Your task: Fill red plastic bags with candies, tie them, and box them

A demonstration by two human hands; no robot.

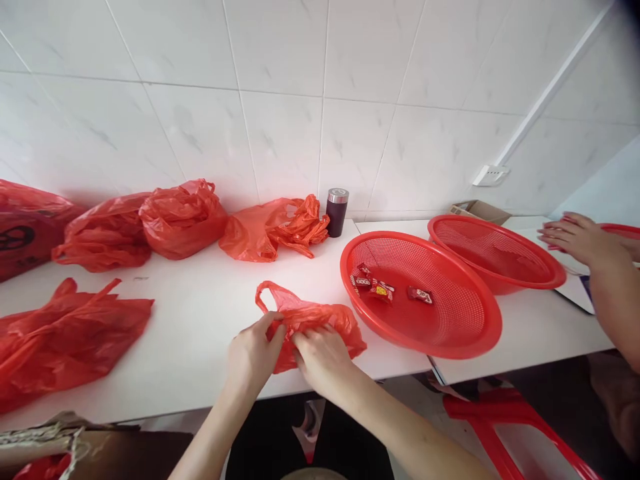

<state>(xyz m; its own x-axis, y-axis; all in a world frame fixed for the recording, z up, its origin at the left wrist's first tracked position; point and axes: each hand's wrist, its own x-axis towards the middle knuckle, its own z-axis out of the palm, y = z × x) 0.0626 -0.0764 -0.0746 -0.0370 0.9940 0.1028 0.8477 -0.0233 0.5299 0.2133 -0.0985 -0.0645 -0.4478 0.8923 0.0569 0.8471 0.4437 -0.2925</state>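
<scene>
A red plastic bag (345,323) lies on the white table in front of me, one handle loop standing up at its left. My left hand (255,347) pinches the bag's near left edge. Just beside it, my right hand (320,350) has its fingers curled into the bag's gathered opening, with the fingertips partly hidden by the plastic. To the right of the bag stands a red mesh basket (450,327) with several small wrapped packets (381,291) at its bottom.
Red bags (183,220) line the wall, and another bag (75,340) lies at left. A dark tumbler (337,213) stands behind. A second basket (495,253) and another person's hands (580,237) are at right. An open carton (110,453) is at lower left.
</scene>
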